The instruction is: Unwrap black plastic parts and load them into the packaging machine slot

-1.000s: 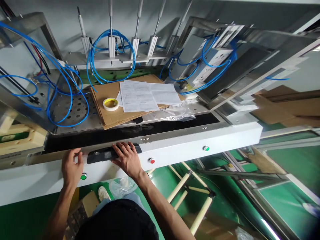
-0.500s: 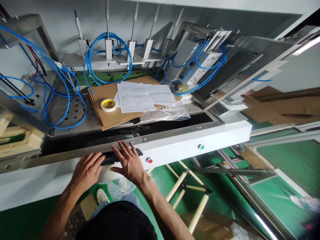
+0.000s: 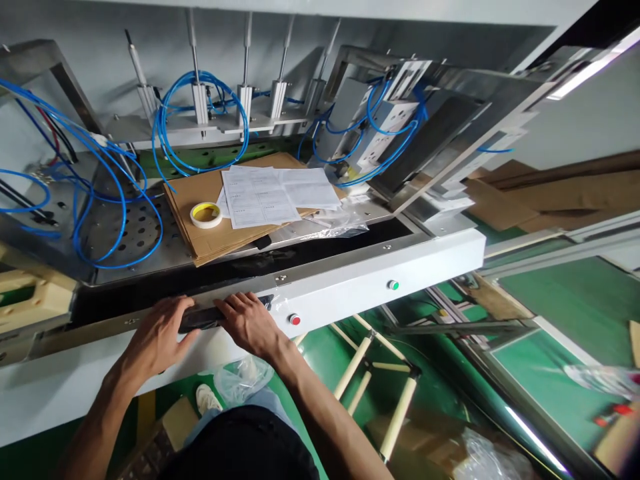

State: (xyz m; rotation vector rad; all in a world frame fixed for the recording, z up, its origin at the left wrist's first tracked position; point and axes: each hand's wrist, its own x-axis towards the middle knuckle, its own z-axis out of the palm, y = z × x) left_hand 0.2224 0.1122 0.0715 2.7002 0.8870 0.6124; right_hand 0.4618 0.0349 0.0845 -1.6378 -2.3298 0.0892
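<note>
A long black strip (image 3: 201, 320) lies along the front edge of a white machine, with clear film (image 3: 276, 298) at its right end. My left hand (image 3: 163, 337) rests over the strip's left end. Its thumb stands apart from the fingers, and part of the strip shows between them. Further right, my right hand (image 3: 249, 321) has its fingers bent over the strip and covers much of its right half. Its thumb is mostly hidden. Just right of that hand is a red button (image 3: 295, 320) on the white front panel (image 3: 340, 300).
Cardboard sheets (image 3: 193, 243) inside the machine bear papers (image 3: 260, 200) and a tape roll (image 3: 205, 215). Blue hoses (image 3: 157, 143) loop around metal cylinders. A dark slot (image 3: 220, 270) runs behind the front edge. Below right stands a cream tube frame (image 3: 353, 367); a green button (image 3: 393, 285) sits further right.
My right hand's spread fingers have come down and bent over the black strip. My left thumb has moved away from its fingers. The camera view has shifted a little.
</note>
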